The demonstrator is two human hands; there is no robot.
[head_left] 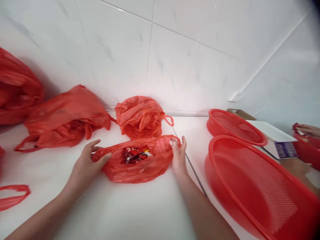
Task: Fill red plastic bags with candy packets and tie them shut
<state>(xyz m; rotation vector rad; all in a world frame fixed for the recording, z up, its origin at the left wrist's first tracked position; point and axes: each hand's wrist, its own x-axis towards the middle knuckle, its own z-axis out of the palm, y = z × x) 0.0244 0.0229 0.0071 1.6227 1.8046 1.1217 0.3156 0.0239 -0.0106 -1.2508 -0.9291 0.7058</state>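
Observation:
An open red plastic bag [140, 171] lies on the white table [120, 213], with small wrapped items [135, 155] in dark red, red and yellow showing in its mouth. My left hand [87, 165] holds the bag's left edge between thumb and fingers. At the bag's right end, my right hand [179, 156] grips the rim, and a small white and reddish piece shows by its fingertips. Just behind stands a crumpled red bag [140, 116] with a loop handle.
More red bags [67, 116] lie at the left against the tiled wall [112, 60]. Two red mesh baskets [250, 186] stand at the right. Beyond them are a white box [272, 131] and another person's hand [308, 129] over a red container [310, 148].

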